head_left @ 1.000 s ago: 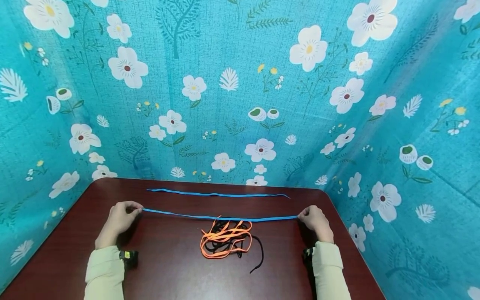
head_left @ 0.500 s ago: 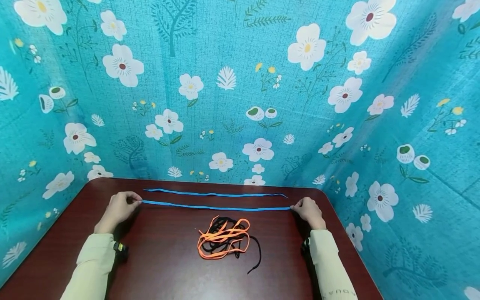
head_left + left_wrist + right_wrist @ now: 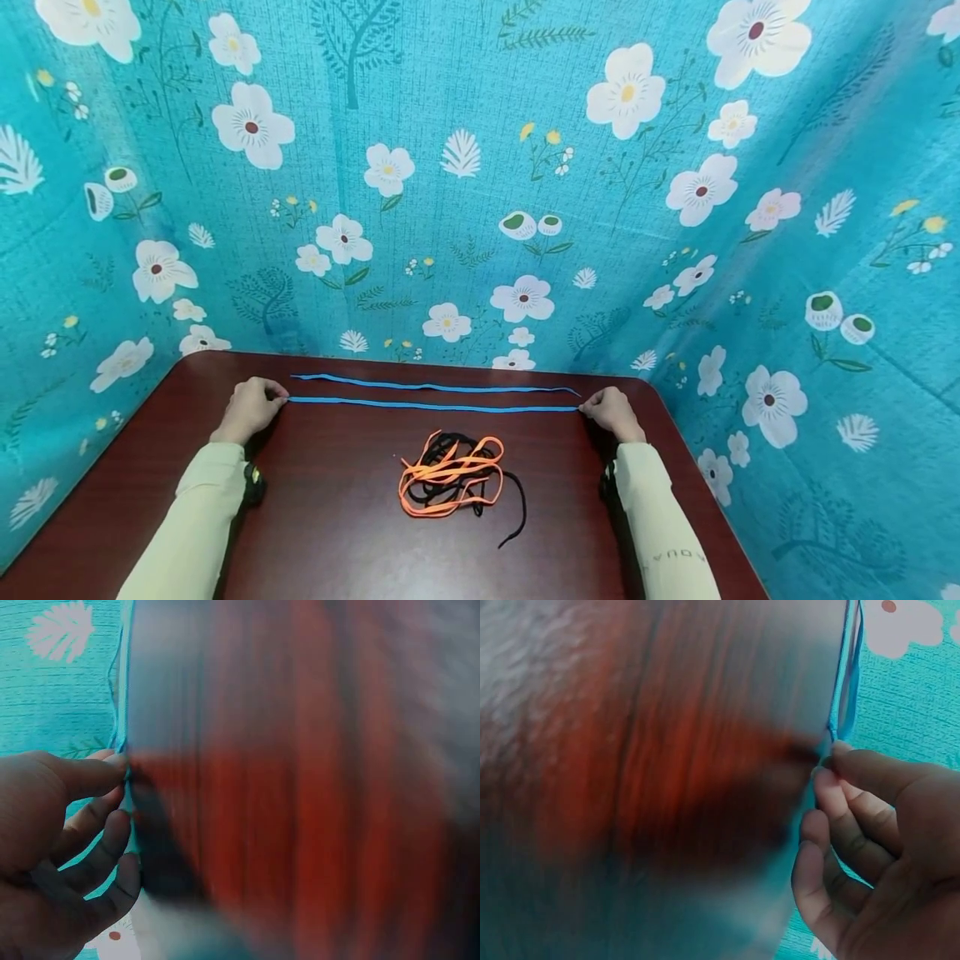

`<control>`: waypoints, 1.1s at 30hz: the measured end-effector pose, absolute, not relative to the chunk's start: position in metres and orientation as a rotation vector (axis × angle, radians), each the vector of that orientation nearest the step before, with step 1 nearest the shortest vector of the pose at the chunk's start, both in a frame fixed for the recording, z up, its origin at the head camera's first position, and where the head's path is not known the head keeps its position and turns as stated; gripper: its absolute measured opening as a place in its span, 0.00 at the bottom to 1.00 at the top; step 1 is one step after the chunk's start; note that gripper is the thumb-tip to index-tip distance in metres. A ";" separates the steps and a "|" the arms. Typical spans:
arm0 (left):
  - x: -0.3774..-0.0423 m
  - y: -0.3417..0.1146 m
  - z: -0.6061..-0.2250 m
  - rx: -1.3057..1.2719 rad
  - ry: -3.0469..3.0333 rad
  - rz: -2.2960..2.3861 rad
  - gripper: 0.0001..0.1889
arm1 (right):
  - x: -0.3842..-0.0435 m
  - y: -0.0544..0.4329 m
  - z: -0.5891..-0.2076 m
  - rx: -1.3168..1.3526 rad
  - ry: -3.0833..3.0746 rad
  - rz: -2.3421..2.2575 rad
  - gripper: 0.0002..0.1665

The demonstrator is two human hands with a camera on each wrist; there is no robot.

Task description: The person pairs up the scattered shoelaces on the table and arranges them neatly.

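Observation:
A flat blue shoelace [image 3: 435, 407] stretches taut across the table between both hands. My left hand [image 3: 251, 408] pinches its left end between thumb and fingertips; in the left wrist view that hand [image 3: 67, 825] has its other fingers loosely bent. The right end is pinched by my right hand [image 3: 613, 412], and the right wrist view shows thumb and index finger [image 3: 829, 776] meeting at the lace tip. Just beyond lies a second blue shoelace [image 3: 427, 386], nearly parallel to the first, with its right tip close to my right hand.
Nearer the front, a tangled orange shoelace [image 3: 450, 475] lies over a black cord [image 3: 517, 500], one black end trailing right. The dark red-brown table [image 3: 337, 517] has rounded far corners. A turquoise flowered curtain [image 3: 420, 208] hangs behind it and along both sides.
Both hands have carried the held blue shoelace away from me, from above the tangle to near the second blue lace. It now runs straighter. The orange and black laces stay put.

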State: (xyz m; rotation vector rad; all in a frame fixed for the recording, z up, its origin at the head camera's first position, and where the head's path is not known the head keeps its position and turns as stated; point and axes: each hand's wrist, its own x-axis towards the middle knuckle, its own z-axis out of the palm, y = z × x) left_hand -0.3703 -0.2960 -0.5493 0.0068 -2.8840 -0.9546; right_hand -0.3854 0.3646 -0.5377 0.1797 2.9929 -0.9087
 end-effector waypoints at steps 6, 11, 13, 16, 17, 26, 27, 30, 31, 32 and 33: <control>-0.384 -0.290 -0.549 0.115 -2.872 -1.009 0.07 | -0.395 0.369 -0.541 0.226 2.978 -0.977 0.13; -0.389 -0.286 -0.551 0.156 -2.821 -1.072 0.08 | -0.398 0.371 -0.543 0.264 2.964 -1.022 0.13; -0.391 -0.285 -0.553 0.170 -2.803 -1.090 0.08 | -0.399 0.371 -0.544 0.289 2.960 -1.039 0.13; -0.393 -0.282 -0.556 0.210 -2.789 -1.104 0.09 | -0.401 0.371 -0.545 0.339 2.936 -1.079 0.13; -0.393 -0.281 -0.557 0.228 -2.786 -1.108 0.09 | -0.401 0.371 -0.545 0.352 2.926 -1.094 0.13; -0.403 -0.277 -0.560 0.309 -2.721 -1.134 0.11 | -0.400 0.369 -0.545 0.426 2.900 -1.167 0.14; -0.404 -0.276 -0.560 0.303 -2.719 -1.133 0.11 | -0.400 0.368 -0.545 0.426 2.905 -1.166 0.14; -0.405 -0.275 -0.560 0.290 -2.719 -1.130 0.12 | -0.399 0.366 -0.546 0.425 2.909 -1.176 0.14; -0.405 -0.275 -0.560 0.286 -2.720 -1.131 0.12 | -0.399 0.366 -0.547 0.421 2.910 -1.177 0.13; -0.405 -0.274 -0.560 0.281 -2.725 -1.126 0.12 | -0.399 0.365 -0.547 0.426 2.910 -1.178 0.13; -0.405 -0.274 -0.560 0.282 -2.727 -1.127 0.12 | -0.399 0.365 -0.548 0.428 2.910 -1.181 0.13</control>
